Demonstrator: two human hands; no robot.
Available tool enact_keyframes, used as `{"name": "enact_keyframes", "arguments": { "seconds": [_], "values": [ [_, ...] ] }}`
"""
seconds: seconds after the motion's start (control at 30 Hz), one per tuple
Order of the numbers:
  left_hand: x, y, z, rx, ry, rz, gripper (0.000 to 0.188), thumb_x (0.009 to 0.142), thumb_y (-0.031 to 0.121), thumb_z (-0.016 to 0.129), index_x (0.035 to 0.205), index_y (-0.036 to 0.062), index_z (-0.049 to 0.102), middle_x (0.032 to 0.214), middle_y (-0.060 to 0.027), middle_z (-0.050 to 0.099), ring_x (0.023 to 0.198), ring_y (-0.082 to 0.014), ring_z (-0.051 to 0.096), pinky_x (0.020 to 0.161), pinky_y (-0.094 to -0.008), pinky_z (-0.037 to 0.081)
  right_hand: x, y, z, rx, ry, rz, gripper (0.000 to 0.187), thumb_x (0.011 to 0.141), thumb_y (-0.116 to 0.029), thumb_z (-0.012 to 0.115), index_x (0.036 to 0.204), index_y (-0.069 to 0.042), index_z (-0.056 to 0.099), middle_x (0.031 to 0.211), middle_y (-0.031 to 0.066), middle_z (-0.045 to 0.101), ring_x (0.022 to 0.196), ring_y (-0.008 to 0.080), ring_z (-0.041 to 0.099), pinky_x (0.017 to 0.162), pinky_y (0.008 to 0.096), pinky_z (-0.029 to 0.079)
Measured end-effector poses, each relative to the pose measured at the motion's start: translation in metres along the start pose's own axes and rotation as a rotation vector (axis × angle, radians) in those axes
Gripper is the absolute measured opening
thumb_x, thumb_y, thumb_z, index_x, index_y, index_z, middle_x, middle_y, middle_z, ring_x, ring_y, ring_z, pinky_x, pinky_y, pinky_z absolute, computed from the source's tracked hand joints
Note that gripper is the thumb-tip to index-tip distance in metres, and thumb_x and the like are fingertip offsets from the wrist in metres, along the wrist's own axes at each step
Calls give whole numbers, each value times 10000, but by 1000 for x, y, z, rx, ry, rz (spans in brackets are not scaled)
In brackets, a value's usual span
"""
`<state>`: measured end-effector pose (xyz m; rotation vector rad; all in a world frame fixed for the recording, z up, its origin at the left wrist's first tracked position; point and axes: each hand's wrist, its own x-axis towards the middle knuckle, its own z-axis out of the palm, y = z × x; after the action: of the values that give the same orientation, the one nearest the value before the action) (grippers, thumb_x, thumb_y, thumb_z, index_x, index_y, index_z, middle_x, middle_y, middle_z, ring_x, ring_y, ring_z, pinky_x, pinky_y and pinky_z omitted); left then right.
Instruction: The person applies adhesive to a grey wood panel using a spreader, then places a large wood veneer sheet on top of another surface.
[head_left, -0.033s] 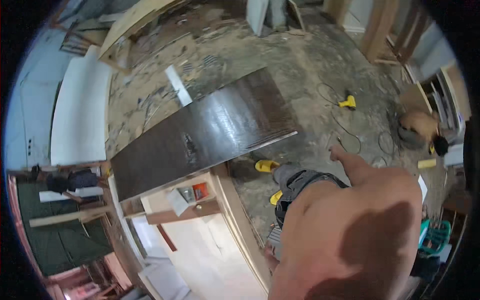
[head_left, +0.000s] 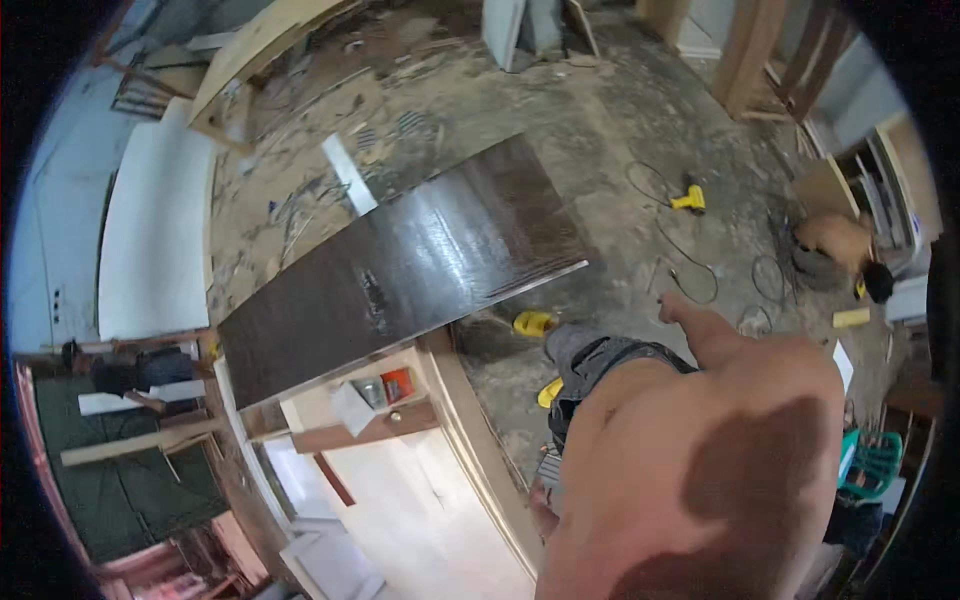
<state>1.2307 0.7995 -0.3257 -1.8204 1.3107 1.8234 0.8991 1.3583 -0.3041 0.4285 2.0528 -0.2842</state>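
Note:
My right hand (head_left: 671, 306) hangs over the concrete floor with its fingers partly stretched and nothing visible in them. Low beside the pale cabinet (head_left: 430, 490) is my left hand (head_left: 543, 508), partly hidden by my torso. A grey slatted object (head_left: 549, 468) shows just past it; whether the hand touches that is unclear. A long dark brown, glossy board (head_left: 400, 270) rests across the cabinet's end, left of my feet in yellow slippers (head_left: 533, 322). Beside the board, on the cabinet, are an open tin can (head_left: 370, 390) and a small orange-red item (head_left: 398, 384).
A yellow power tool (head_left: 690, 199) and its black cord (head_left: 700, 285) lie on the floor. One person (head_left: 835, 245) crouches at the right; another (head_left: 145, 370) is at the far left. White panels (head_left: 155, 230) lean at left. A green plastic chair (head_left: 875, 465) stands lower right.
The whole view has shifted slightly. Both hands, the board and the things around them look otherwise the same.

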Motion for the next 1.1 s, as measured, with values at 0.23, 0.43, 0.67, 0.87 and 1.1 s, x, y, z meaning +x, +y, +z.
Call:
{"name": "enact_keyframes", "arguments": {
  "seconds": [0.23, 0.43, 0.67, 0.87, 1.1],
  "values": [
    [-9, -8, 170, 591, -463, 180, 328, 1013, 205, 541, 1297, 47, 589, 1117, -138, 670, 927, -250, 679, 657, -325, 539, 84, 83, -24, 51, 288, -51, 470, 903, -313, 523, 1300, -79, 619, 1241, 246, 628, 1113, 410, 623, 952, 494, 494],
    [-19, 41, 154, 135, -145, -107, 444, 1021, 313, 524, 1404, 92, 482, 1276, -159, 608, 1097, -294, 637, 785, -395, 528, 151, -72, -153, 223, 86, -258, 408, 916, -339, 547, 1074, 4, 701, 1065, 239, 700, 994, 405, 663, 845, 483, 514],
    [-117, 77, 294, 198, -117, -25, 450, 1039, 294, 545, 1406, 47, 462, 1305, -177, 605, 1127, -289, 627, 876, -387, 520, 344, -56, -161, 447, -65, -223, 443, 938, -378, 569, 1197, -32, 668, 1142, 227, 680, 1070, 340, 649, 893, 441, 510],
    [-244, 167, 482, 757, -18, 91, 382, 1009, 208, 613, 1336, 21, 544, 1162, -121, 669, 1029, -200, 655, 863, -336, 518, 316, -77, -88, 537, -318, -230, 568, 950, -241, 605, 1433, 0, 428, 1405, 185, 508, 1236, 300, 540, 984, 421, 464],
    [-210, 148, 483, 582, -98, 239, 397, 974, 272, 671, 1249, -5, 602, 1049, -60, 693, 904, -159, 644, 861, -308, 499, 273, -89, -165, 1504, -806, -249, 526, 932, -317, 643, 1374, -81, 483, 1300, 112, 572, 1112, 264, 610, 903, 434, 503]
  ]
}}
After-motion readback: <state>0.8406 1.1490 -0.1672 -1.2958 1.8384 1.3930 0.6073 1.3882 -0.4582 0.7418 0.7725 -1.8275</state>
